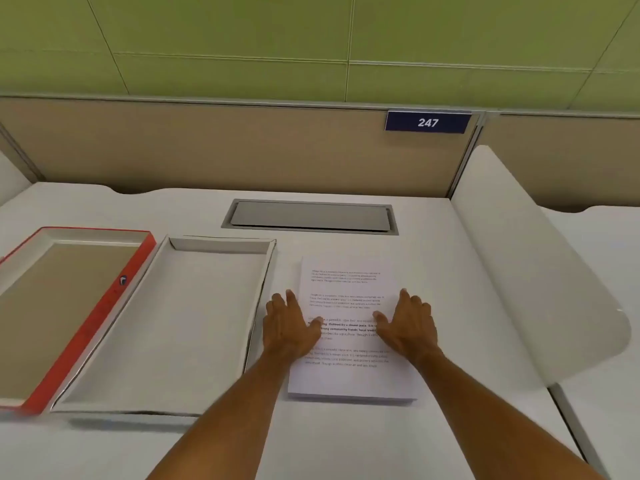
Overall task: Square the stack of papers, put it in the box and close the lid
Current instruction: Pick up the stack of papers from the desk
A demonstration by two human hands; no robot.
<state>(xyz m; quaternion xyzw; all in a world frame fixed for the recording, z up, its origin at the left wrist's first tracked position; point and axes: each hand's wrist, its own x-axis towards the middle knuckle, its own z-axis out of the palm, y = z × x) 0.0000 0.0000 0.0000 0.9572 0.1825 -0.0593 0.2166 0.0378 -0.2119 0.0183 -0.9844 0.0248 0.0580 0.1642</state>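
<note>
A stack of white printed papers (349,375) lies flat on the white desk, right of centre. My left hand (289,327) rests at the stack's left edge, thumb on the top sheet, fingers spread. My right hand (410,325) lies at the stack's right edge, also with its fingers apart. Neither hand grips the stack. The empty white box (180,327) lies open just left of the papers. Its red-edged lid (69,306) lies upside down at the far left, touching the box.
A grey cable hatch (310,216) is set into the desk behind the papers. A beige partition with a blue "247" sign (427,122) closes the back. A curved white divider (540,271) rises on the right.
</note>
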